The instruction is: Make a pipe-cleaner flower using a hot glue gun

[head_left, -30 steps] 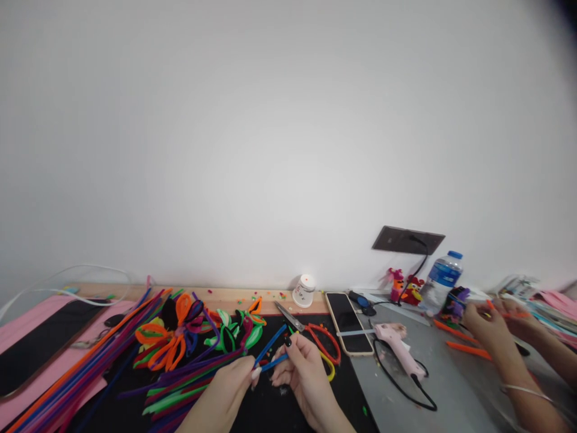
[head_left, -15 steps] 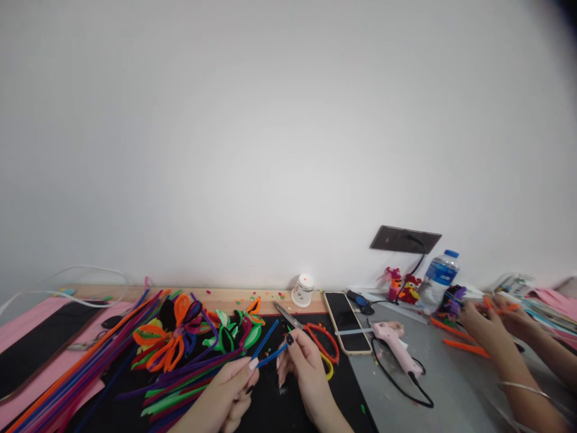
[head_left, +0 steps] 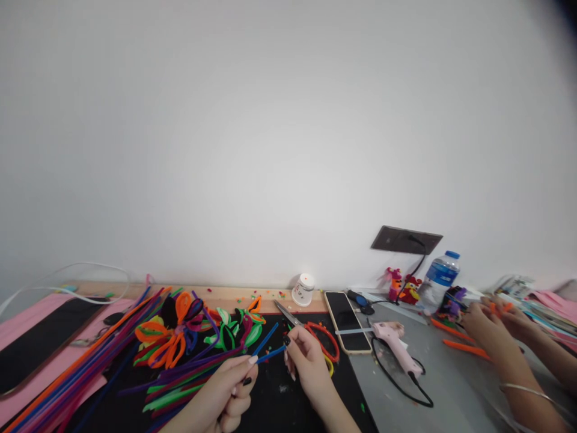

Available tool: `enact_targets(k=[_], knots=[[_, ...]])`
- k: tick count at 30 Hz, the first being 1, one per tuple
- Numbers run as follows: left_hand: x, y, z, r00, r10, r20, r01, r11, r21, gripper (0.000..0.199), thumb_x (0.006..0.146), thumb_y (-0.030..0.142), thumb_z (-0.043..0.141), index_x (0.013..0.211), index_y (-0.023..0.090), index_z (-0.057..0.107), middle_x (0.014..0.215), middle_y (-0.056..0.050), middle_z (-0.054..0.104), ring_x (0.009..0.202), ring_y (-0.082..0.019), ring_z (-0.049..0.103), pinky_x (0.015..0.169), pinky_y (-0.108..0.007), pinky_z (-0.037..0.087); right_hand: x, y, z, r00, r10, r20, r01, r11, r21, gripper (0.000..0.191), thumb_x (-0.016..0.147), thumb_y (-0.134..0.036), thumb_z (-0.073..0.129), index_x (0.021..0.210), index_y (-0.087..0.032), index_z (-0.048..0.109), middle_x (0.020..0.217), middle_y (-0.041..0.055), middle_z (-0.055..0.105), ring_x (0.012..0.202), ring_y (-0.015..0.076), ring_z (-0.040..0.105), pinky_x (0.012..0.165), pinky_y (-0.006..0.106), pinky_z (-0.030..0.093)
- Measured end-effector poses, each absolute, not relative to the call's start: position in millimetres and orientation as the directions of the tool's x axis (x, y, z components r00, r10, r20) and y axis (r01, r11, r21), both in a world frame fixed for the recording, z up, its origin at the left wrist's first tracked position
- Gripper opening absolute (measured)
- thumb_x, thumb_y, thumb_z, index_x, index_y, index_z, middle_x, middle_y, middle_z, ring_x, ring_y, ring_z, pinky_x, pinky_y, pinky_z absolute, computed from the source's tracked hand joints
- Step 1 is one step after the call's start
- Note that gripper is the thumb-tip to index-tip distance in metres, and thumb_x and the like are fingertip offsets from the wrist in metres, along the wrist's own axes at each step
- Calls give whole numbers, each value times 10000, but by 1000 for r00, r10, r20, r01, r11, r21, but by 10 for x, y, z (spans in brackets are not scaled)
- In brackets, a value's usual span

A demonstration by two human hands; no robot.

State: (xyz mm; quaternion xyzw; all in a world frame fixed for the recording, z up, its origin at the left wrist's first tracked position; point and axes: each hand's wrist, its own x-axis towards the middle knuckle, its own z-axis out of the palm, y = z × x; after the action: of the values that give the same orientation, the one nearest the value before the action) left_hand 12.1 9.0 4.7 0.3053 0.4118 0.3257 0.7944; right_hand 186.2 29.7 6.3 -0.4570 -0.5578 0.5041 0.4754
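A blue pipe cleaner [head_left: 267, 340] is bent into a V, its bend pinched between the thumb and fingers of my left hand [head_left: 232, 388]. One arm of the V points up and away; the other runs right to the fingertips of my right hand [head_left: 303, 361], which are closed on its end. Both hands are over the black mat [head_left: 288, 403]. Behind my right hand lie scissors [head_left: 321, 340] with red and yellow handles. Left of my hands are an orange looped flower [head_left: 174, 337], green and white looped pieces [head_left: 232, 331] and a pile of cut pipe cleaners [head_left: 180, 391].
Long pipe cleaners [head_left: 90, 355] lie at the left. A paper cup [head_left: 303, 290], a phone [head_left: 347, 322], a pink glue gun [head_left: 396, 349] with a black cord and a bottle [head_left: 442, 276] stand or lie beyond and right. Another person's hands [head_left: 487, 325] hold orange pieces at the right.
My left hand has shifted slightly left and down. The fingers of my right hand have drawn closer together at the end of the blue pipe cleaner.
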Motion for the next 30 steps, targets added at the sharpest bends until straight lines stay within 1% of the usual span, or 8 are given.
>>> enact_targets(k=[6,12,17,19,22,24,26,30], knots=[[133,57,80,436,760,-481,-251,617,746,529,600,688,572,603,225,315,443,144,217,348,-14,44,355,-192,-20,1894,295,63,-84,954,289,372,299,-879,175,803,-208,473,641,-188,408,601,-41,364,550,106,366,505,218,292],[124,81,61,438,761,-479,-257,616,744,515,591,636,619,597,225,308,431,148,224,346,-11,41,351,-188,-23,1900,291,49,-108,955,275,374,295,-879,182,847,-227,420,669,-197,400,587,-44,363,530,111,363,491,220,280],[126,85,42,434,763,-478,-262,615,744,505,588,627,625,606,224,321,432,150,229,345,-9,48,350,-185,-16,1902,278,67,-87,934,348,451,348,-822,167,811,-183,451,646,-188,423,614,-29,398,568,118,388,520,227,293],[125,75,50,435,758,-486,-257,622,740,513,576,636,626,603,224,322,430,150,229,343,-9,47,348,-186,-17,1905,284,53,-65,942,329,396,327,-858,176,810,-203,467,640,-187,425,595,-34,399,546,109,387,502,222,293],[117,56,81,470,727,-501,-244,652,718,536,532,634,657,601,225,319,428,149,233,341,-7,50,345,-183,-17,1900,320,19,-41,982,184,161,188,-969,206,843,-311,446,675,-193,424,529,-63,390,425,76,343,399,193,263],[109,41,110,504,704,-500,-237,670,704,541,527,620,673,598,224,312,431,148,225,343,-7,44,345,-178,-18,1885,347,6,-42,995,88,20,89,-996,176,826,-343,469,748,-185,464,545,-63,441,368,55,331,332,169,239],[103,26,143,533,686,-495,-230,680,696,538,540,613,673,593,222,307,435,144,216,346,-8,35,345,-173,-22,1862,359,6,-79,997,23,-59,18,-998,165,750,-286,567,856,-171,518,644,-37,530,370,47,396,303,149,266],[91,-5,211,591,652,-476,-203,691,694,534,530,616,685,596,220,333,450,136,235,348,-10,41,340,-173,-15,1815,322,27,-246,967,-59,-196,-109,-975,413,592,-123,674,989,-170,571,755,-9,606,430,71,527,312,140,354]])
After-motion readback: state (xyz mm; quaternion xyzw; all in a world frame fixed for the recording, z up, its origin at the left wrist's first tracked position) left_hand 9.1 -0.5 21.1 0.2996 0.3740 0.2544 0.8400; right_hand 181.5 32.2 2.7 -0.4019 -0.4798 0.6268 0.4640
